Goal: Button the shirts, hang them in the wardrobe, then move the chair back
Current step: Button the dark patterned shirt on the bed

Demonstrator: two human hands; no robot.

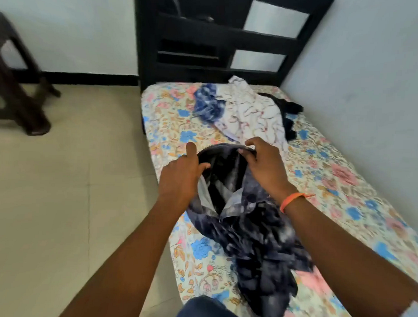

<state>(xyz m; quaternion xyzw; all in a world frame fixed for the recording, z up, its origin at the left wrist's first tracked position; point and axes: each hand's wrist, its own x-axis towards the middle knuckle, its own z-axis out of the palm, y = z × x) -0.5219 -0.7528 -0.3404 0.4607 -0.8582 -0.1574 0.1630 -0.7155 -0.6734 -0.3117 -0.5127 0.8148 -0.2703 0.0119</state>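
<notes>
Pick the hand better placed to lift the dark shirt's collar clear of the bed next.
Right, probably. The right hand already pinches the collar rim of the dark shirt, while the left hand has only its thumb at the rim and its index finger pointing away.

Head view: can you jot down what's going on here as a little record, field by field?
place: bed with flowered sheet, dark headboard behind
in hand: dark shirt, lying crumpled on the bed
left hand: grips the shirt's collar edge, forefinger stretched out
right hand: fingers curled over the collar's far edge
wrist: orange band on the right
waiting: pile of shirts near the headboard
chair: on the floor, left of the bed
buttons: not visible, cannot tell
</notes>
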